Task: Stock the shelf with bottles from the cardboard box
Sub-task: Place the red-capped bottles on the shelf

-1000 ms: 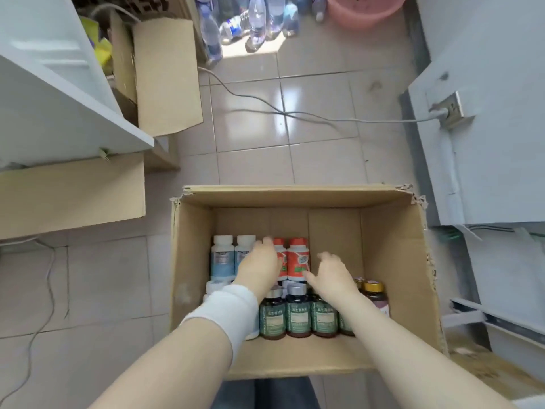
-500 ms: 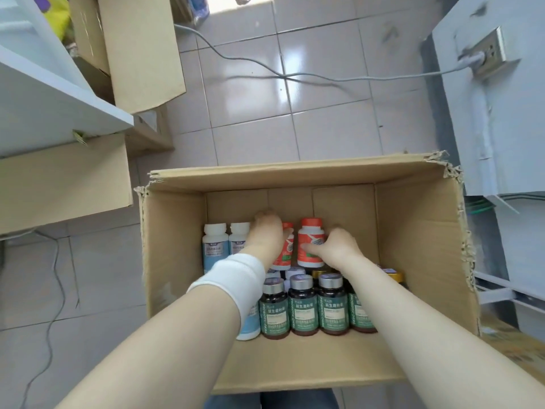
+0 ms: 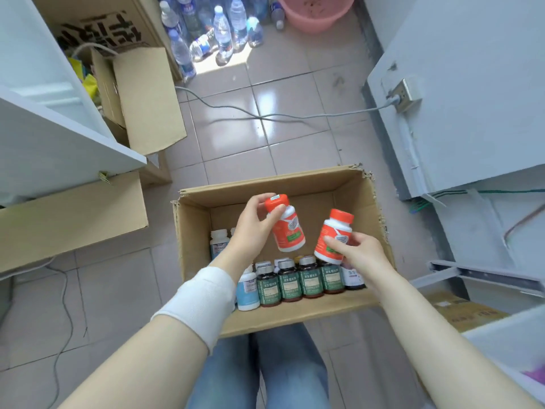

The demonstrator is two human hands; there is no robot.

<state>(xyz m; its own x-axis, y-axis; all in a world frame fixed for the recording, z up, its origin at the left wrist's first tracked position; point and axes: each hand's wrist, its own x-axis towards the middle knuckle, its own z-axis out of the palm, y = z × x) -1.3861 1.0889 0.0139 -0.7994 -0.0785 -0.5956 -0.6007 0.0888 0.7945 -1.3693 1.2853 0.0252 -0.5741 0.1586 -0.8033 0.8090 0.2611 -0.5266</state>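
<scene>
An open cardboard box (image 3: pixel 371 214) stands on the tiled floor in front of my knees. My left hand (image 3: pixel 250 225) grips an orange-capped bottle (image 3: pixel 287 231) by its top, lifted above the box. My right hand (image 3: pixel 356 249) holds a second orange-capped bottle (image 3: pixel 331 234) by its lower body, tilted, also above the box. Inside the box a row of dark green-labelled bottles (image 3: pixel 290 283) stands along the near wall, with white blue-labelled bottles (image 3: pixel 218 242) at the left. A white shelf (image 3: pixel 59 137) juts in from the left.
More cardboard boxes (image 3: pixel 144 98) stand under and behind the left shelf. A grey cable (image 3: pixel 265 115) crosses the floor to a wall socket (image 3: pixel 405 94). Water bottles (image 3: pixel 218 28) and a pink basin (image 3: pixel 312 10) stand at the far end. Grey shelving (image 3: pixel 483 278) is on the right.
Both hands have come up out of the box, each with an orange-capped bottle taken from the back row. The camera has tilted up, showing more of the far floor.
</scene>
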